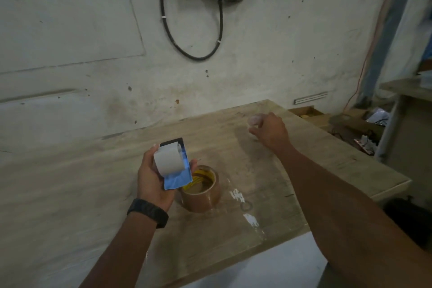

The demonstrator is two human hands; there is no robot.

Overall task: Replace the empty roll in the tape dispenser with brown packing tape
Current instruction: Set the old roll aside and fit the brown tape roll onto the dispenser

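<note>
Left hand (153, 176) grips the dispenser (174, 166); brown tape (202, 190) lies flat just right. Right hand (268, 132), farther off, pinches something pale.

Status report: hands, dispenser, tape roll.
Left hand holds dispenser. Right hand at far table edge, contents unclear. Brown tape roll on table, unobstructed.

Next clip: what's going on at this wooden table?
A person's left hand holds up a blue plastic tape dispenser, its grey roller bare. The right hand reaches across the worn wooden table, closed around a small clear ring-like object, possibly the empty roll. The brown packing tape roll lies flat on the table beside the left hand, not yet loaded.
</note>
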